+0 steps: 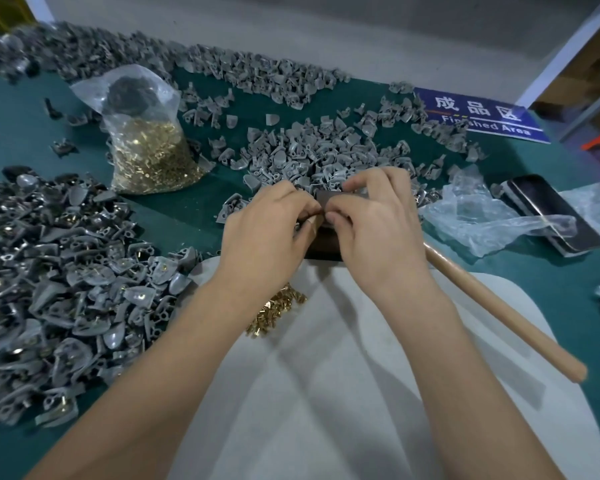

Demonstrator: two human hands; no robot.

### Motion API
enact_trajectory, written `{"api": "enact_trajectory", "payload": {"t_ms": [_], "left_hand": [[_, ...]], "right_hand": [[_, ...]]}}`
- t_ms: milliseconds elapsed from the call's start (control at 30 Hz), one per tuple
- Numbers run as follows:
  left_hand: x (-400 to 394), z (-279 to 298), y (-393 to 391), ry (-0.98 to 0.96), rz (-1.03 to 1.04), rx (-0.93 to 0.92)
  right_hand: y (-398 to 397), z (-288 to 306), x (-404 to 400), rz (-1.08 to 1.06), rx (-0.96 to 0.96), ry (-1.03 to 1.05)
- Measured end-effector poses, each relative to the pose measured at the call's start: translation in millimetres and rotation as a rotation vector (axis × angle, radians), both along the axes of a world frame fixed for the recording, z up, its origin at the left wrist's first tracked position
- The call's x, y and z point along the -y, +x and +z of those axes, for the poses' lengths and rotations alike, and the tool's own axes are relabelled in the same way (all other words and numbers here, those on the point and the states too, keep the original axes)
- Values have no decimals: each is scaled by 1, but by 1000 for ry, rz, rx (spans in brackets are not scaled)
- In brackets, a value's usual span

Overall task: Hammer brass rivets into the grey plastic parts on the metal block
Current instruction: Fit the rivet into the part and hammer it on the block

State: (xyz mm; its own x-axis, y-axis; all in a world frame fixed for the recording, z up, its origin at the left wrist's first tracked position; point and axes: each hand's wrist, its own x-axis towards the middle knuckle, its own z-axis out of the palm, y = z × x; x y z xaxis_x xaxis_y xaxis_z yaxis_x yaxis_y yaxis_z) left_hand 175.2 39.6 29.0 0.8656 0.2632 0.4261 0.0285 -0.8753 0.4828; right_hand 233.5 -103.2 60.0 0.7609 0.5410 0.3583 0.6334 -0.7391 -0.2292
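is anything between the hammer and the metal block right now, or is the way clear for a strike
Yes: both hands cover it. The left hand and right hand meet fingertip to fingertip over the metal block, working something small there. The hammer handle lies unheld on the white cloth to the right.

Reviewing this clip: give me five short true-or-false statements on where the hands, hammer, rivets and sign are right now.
1. Both hands meet over the metal block. True.
2. The right hand holds the hammer. False: the hammer handle lies on the table, untouched.
3. A clear bag of rivets stands left of the hands. True.
4. Loose rivets lie on the blue sign. False: they lie on the white sheet, beside the left hand's forearm.
5. The blue sign lies at the far right of the table. True.
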Motion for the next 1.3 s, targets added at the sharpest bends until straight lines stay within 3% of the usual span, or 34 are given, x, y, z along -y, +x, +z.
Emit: {"api": "enact_trajectory", "payload": {"t_ms": [167, 367, 567, 833, 1067, 1300], "left_hand": [[-1, -4, 1, -81, -39, -17], [-1, 0, 0, -111, -86, -16], [-2, -1, 0, -133, -82, -23], [-2, -1, 0, -130, -59, -34], [-4, -2, 2, -150, -64, -21], [-6, -6, 2, -169, -68, -7]], "right_hand": [[5, -2, 2, -1, -31, 46], [21, 3, 5, 83, -80, -40], [20, 1, 7, 64, -116, 58], [1, -4, 1, -27, 71, 15], [11, -1, 5, -37, -111, 68], [0, 1, -3, -39, 65, -84]]}}
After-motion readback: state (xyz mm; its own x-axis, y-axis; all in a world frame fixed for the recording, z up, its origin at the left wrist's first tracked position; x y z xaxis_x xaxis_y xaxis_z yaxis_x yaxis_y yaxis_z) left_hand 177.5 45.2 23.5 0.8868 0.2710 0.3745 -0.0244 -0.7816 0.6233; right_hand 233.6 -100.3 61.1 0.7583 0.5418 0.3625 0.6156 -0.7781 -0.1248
